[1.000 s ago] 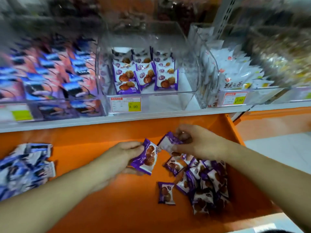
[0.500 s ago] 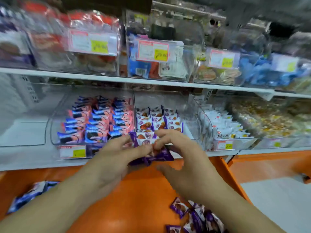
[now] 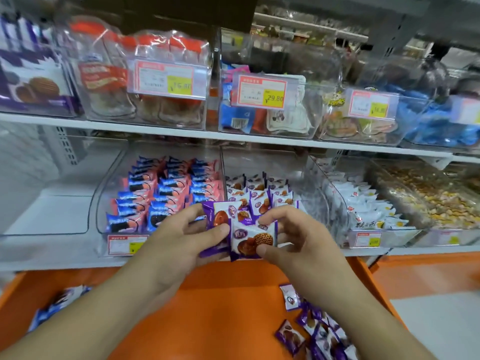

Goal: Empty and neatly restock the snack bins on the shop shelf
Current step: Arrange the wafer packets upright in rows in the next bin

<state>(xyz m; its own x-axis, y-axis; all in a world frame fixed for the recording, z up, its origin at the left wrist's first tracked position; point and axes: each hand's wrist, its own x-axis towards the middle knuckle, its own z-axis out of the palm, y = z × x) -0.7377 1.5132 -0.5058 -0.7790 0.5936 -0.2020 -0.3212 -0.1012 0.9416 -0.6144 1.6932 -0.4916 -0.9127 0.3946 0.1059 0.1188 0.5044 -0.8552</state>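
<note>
- two purple-and-white snack packets (image 3: 249,236) are held face-up in front of the middle clear bin (image 3: 262,178), their printed fronts toward the camera and their long sides running roughly left to right.
- left hand (image 3: 179,242) grips the left packet, thumb on its front and fingers curled behind it.
- right hand (image 3: 298,242) pinches the right packet, thumb tip on its lower edge and fingers curled over the top.
- middle clear bin holds rows of the same purple packets (image 3: 259,196) standing upright, faces forward.
- left bin (image 3: 109,193) is filled with blue-and-pink biscuit packets (image 3: 166,190) in neat overlapping rows.
- right bin (image 3: 337,203) holds white packets (image 3: 363,203); the next bin over carries loose yellowish snacks (image 3: 426,198).
- upper shelf (image 3: 233,137) carries more clear bins with price tags (image 3: 261,90) clipped to their fronts.
- orange ledge (image 3: 220,307) below the shelf has a loose pile of purple packets (image 3: 311,331) at lower right and some blue ones (image 3: 59,302) at lower left.
- pale floor (image 3: 441,328) shows at right.
</note>
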